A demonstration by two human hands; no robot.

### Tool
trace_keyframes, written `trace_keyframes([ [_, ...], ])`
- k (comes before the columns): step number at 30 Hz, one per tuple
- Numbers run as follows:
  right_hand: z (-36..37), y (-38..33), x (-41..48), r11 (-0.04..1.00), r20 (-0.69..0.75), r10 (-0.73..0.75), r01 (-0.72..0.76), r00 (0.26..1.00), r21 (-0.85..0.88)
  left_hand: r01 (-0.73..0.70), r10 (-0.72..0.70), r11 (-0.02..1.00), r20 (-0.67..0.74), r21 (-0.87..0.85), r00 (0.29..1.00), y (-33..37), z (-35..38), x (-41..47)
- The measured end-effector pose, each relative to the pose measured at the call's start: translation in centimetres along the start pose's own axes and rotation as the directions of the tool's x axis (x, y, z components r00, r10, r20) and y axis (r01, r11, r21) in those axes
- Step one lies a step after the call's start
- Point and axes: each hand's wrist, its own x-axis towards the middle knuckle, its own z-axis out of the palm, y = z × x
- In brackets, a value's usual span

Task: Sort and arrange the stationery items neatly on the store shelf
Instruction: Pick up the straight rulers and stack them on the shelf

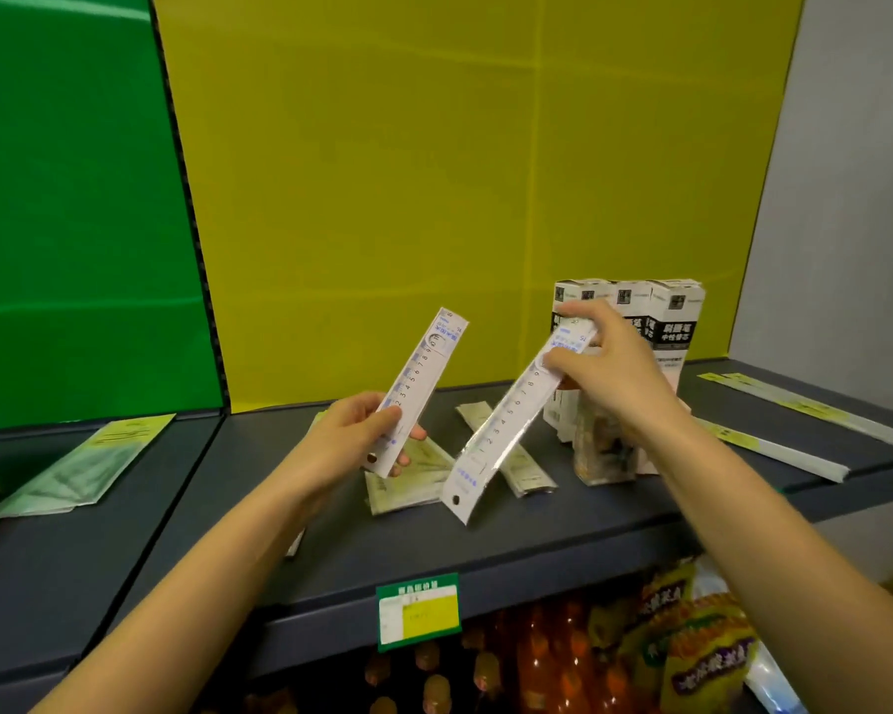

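Left hand grips sleeved left ruler, right hand sleeved right ruler.

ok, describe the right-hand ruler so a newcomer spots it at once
On the dark grey shelf below the yellow back panel, white boxes stand at the right. In front of them the right hand pinches a packaged white ruler by its top end. Unlike its twin in the left hand, gripped at the bottom, this one slants down toward the shelf.
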Motion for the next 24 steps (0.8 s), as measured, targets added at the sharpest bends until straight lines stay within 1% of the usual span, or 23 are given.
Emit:
trace_keyframes([
  [2,0.0,0.2,0.7,0.989,-0.064,-0.066,0.057,0.996,-0.134,-0.005,0.005,1.0,-0.011,0.012,1.0,0.0,-0.3,0.8],
  [3,0.0,0.3,1.1,0.983,-0.105,-0.097,0.079,0.99,-0.165,-0.005,0.005,1.0,-0.017,0.018,1.0,0.0,-0.4,1.2],
  [5,0.0,0.6,1.8,0.976,-0.177,-0.144,0.11,0.974,-0.191,-0.005,0.006,1.0,-0.036,0.023,0.999,0.1,-0.6,2.0],
  [7,0.3,0.9,2.2,0.972,-0.182,-0.164,0.128,0.969,-0.195,-0.01,0.011,1.0,-0.053,0.023,0.999,0.2,-0.6,2.6],
  [9,0.6,1.1,2.6,0.968,-0.1,-0.146,0.121,0.984,-0.22,-0.011,0.013,0.999,-0.068,0.034,0.998,0.1,-0.4,3.1],
  [11,0.8,1.2,2.9,0.943,-0.001,-0.118,0.112,0.993,-0.315,-0.008,0.012,0.999,-0.087,0.046,0.996,0.1,-0.2,3.5],
  [14,0.5,1.0,3.1,0.888,0.099,-0.132,0.162,0.986,-0.43,-0.009,0.014,0.999,-0.109,0.046,0.994,0.2,0.2,4.1],
  [15,0.4,0.9,3.1,0.87,0.153,-0.123,0.18,0.981,-0.459,-0.009,0.014,0.999,-0.115,0.045,0.993,0.2,0.3,4.2],
  [17,0.1,0.5,3.1,0.826,0.304,-0.05,0.211,0.951,-0.522,-0.003,0.008,0.999,-0.12,0.044,0.993,0.1,0.5,4.5],
  [20,0.1,-0.2,2.9,0.721,0.507,0.111,0.282,0.855,-0.633,0.012,-0.006,0.999,-0.12,0.051,0.993,-0.1,0.6,4.9],
  [22,0.1,-0.3,2.5,0.695,0.572,0.161,0.319,0.804,-0.644,0.01,-0.002,0.998,-0.119,0.066,0.993,-0.2,0.6,5.0],
  [23,0.2,-0.1,2.3,0.71,0.571,0.157,0.309,0.806,-0.632,0.008,0.001,0.997,-0.118,0.073,0.993,-0.3,0.5,5.1],
  [24,0.3,0.4,2.0,0.737,0.546,0.137,0.283,0.826,-0.614,0.009,0.001,0.997,-0.121,0.079,0.993,-0.5,0.5,5.2],
])
